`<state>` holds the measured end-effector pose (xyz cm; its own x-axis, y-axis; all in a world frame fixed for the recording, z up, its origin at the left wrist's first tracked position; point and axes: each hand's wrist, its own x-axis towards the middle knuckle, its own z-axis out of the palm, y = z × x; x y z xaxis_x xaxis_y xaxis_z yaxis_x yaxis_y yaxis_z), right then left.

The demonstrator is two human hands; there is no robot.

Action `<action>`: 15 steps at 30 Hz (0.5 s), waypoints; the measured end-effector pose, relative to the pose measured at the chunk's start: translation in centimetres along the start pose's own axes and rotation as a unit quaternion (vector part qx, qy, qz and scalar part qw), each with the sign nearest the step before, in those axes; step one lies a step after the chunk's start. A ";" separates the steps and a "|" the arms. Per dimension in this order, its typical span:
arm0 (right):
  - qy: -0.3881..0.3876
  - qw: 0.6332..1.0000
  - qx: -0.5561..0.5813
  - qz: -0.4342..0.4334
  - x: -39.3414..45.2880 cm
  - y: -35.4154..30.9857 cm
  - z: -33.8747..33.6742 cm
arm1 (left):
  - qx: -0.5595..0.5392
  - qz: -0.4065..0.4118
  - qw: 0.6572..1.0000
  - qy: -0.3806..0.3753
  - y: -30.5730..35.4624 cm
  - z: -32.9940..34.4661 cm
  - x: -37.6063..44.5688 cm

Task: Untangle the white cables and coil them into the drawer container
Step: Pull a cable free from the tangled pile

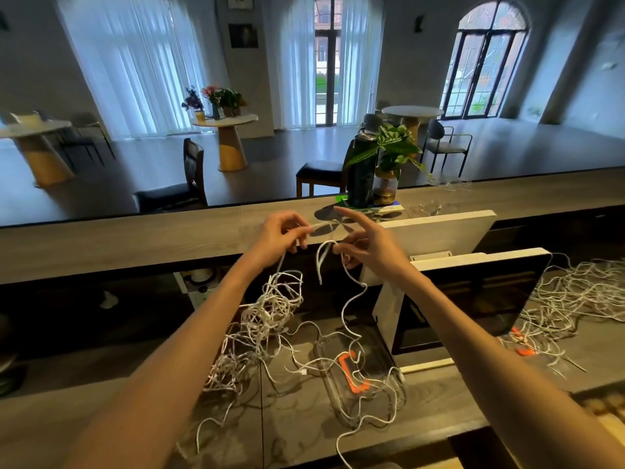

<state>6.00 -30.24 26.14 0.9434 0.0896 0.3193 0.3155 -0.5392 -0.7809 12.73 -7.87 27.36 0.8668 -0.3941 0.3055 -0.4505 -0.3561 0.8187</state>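
I see my left hand (282, 235) and right hand (367, 247) raised above the counter (118, 333), each pinching one white cable (351, 299) that trails down across the clear drawer container (362, 377) beside the tangled pile (260, 330).

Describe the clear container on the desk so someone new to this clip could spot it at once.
Start at the white monitor on the grey desk. Just below and left of its stand lies the clear container, with loose white cables trailing across it. Unlike anything nearby, it is transparent with an orange clip.
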 end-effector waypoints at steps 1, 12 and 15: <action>-0.010 1.000 -0.018 -0.011 0.3 -0.3 0.5 | 0.007 0.005 1.000 -0.024 0.0 0.3 -0.1; -0.002 0.993 -0.109 0.039 -0.8 1.1 2.4 | 0.125 -0.024 0.982 -0.137 -7.4 4.0 -4.1; 0.031 0.995 -0.067 0.066 -1.1 1.4 1.3 | 0.137 -0.080 0.977 -0.146 -11.0 4.6 -6.0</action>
<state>5.58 -29.98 23.98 0.9665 -0.0391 0.2536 0.1683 -0.6495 -0.7415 11.52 -5.50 14.25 0.8509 -0.5254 0.0005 -0.3897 -0.6305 0.6713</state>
